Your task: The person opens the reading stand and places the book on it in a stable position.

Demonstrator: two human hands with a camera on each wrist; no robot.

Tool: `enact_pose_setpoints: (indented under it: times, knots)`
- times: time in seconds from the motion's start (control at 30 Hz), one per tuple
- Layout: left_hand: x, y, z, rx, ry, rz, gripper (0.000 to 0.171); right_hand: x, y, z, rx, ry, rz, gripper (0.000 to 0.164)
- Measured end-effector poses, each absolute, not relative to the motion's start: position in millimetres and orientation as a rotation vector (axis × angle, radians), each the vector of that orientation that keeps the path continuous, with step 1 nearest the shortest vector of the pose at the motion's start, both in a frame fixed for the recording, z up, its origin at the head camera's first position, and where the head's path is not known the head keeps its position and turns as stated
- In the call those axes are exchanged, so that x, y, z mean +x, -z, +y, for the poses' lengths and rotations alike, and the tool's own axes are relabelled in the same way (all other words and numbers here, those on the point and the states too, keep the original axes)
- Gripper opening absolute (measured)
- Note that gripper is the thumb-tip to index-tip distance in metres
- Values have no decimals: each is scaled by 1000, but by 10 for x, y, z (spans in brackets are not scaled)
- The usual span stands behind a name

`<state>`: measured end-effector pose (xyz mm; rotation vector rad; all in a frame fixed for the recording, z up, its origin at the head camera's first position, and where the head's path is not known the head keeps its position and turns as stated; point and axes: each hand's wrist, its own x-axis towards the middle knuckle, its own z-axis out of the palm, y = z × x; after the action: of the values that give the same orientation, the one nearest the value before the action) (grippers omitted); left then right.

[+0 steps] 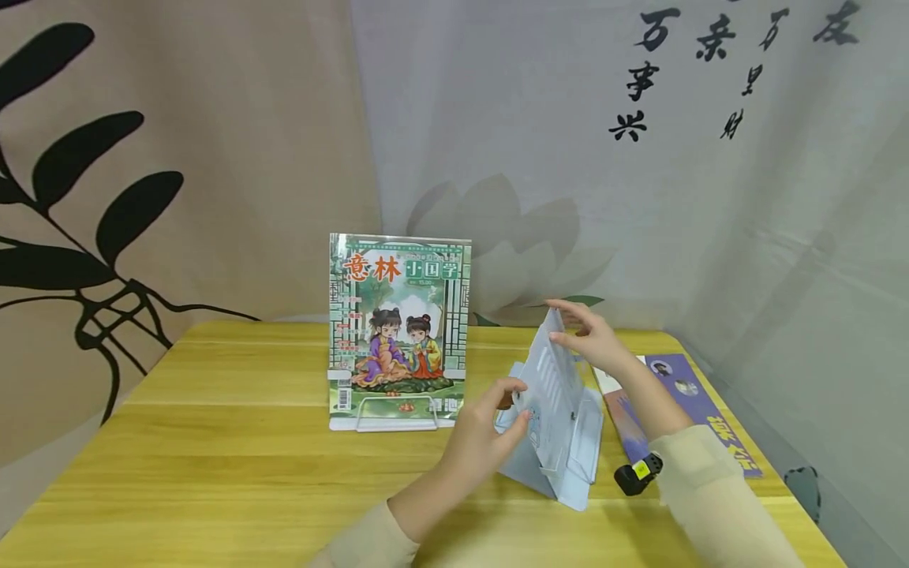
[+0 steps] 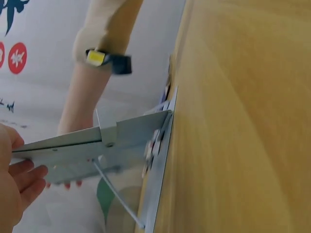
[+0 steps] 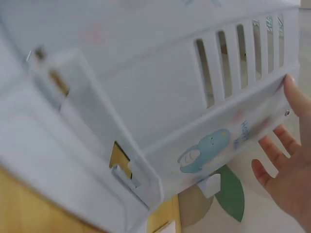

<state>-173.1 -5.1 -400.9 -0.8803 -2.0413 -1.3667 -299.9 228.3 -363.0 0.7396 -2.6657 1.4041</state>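
A pale blue metal book stand (image 1: 550, 410) stands unfolded on the table, its slotted panel tilted up from the base. My left hand (image 1: 479, 442) pinches the panel's near side edge between thumb and fingers. At the far upper corner, my right hand (image 1: 592, 339) grips the same panel, thumb on the face and fingers behind it. Close up in the right wrist view, the panel (image 3: 165, 107) shows long slots and a blue whale print (image 3: 206, 150). A thin support rod (image 2: 116, 194) runs from the panel's back to the base in the left wrist view.
Left of the stand, a green illustrated magazine (image 1: 398, 323) stands upright on a white book stand (image 1: 390, 424). A purple magazine (image 1: 692, 402) lies flat at the table's right, partly behind the right forearm. A printed curtain (image 1: 511, 158) hangs behind the wooden table (image 1: 213, 457).
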Motion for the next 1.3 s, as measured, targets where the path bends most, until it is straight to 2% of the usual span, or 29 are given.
enact_pose_setpoints:
  times: [0.27,0.93,1.3]
  knots:
    - [-1829,4005,-197,-812,1335,-2033,46,-2879,3705,2448,588,-1337,-2644,67]
    - [-2202,3796,-409,-820,1140,-2348,45,-2598,3813,2537,311,-1140,-2513,66]
    - [-2424,3808,-279,-692,993,-2466,62,-2600,3877,2502,158,-1120,-2433,67]
